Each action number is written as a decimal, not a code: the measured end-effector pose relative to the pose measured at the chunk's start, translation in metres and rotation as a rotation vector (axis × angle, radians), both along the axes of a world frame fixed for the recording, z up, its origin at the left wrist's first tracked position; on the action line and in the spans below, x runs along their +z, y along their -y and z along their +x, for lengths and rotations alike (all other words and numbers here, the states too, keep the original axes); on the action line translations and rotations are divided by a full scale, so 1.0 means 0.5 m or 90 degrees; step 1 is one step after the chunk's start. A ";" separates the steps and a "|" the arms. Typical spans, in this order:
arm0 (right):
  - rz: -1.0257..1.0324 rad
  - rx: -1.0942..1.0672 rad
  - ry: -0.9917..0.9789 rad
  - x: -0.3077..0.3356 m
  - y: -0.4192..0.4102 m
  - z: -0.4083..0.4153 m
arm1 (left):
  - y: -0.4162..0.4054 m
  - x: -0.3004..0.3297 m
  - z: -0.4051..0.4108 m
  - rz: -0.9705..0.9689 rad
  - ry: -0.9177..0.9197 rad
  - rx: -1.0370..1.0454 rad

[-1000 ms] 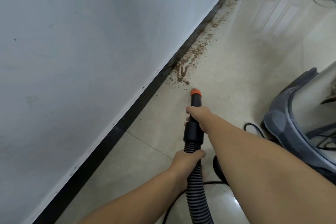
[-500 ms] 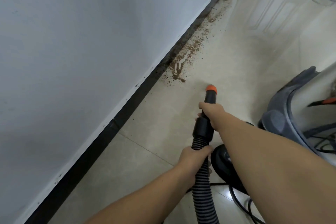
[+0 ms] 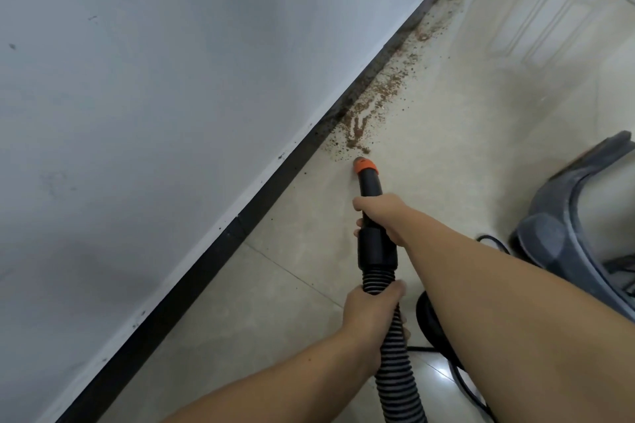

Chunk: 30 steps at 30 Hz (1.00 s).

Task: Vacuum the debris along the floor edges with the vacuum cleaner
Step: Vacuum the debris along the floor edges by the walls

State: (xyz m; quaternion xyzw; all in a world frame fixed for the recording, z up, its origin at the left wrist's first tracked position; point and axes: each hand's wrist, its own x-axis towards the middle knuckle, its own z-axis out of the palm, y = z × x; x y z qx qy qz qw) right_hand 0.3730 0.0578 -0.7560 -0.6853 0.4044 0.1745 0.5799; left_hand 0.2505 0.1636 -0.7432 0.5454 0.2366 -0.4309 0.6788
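Along the black baseboard, brown debris trails off toward one o'clock, its near end just beside the orange-tipped nozzle. At five o'clock of that tip, the right hand is clamped around the black nozzle tube, and the left hand grips the ribbed hose below it. At three o'clock sits the grey vacuum cleaner body, on the tile floor.

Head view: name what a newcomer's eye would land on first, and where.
The brown debris strung along the black baseboard stands out first. Next, the orange nozzle tip sits at its near end, with the right hand on the black tube and the left hand on the ribbed hose.
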 end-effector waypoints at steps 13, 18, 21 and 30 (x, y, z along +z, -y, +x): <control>-0.014 0.083 0.024 -0.016 -0.089 0.053 | -0.057 -0.018 0.033 0.040 0.014 0.052; 0.038 0.152 -0.019 0.008 -0.085 -0.021 | -0.046 -0.010 -0.033 0.037 -0.017 0.024; 0.072 0.161 -0.019 0.021 -0.105 -0.049 | -0.059 -0.006 -0.055 0.055 -0.008 0.022; 0.088 0.280 -0.070 0.037 -0.157 -0.117 | -0.086 0.030 -0.139 0.047 -0.013 0.030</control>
